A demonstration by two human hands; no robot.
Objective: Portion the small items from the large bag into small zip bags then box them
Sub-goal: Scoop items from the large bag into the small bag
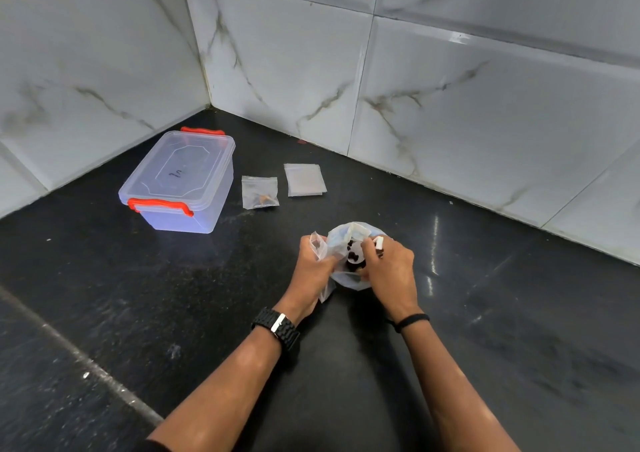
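Dark tabletop (173, 313): the large bag (341, 243) is gripped by the left hand (313, 264), its mouth held just left of the right hand (388, 264), by which small items (379, 242) are pinched.

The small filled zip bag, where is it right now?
In the head view, the small clear filled zip bag lies on the black counter, between the red-latched clear plastic box and the empty bag stack.

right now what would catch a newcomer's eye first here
Likely the two hands at centre: the left hand grips a small zip bag while the right hand pinches a white piece over the large bag. Next, the clear box with red latches, lid shut, sits back left on the black counter. Between them lie a filled bag and a stack of empty bags.
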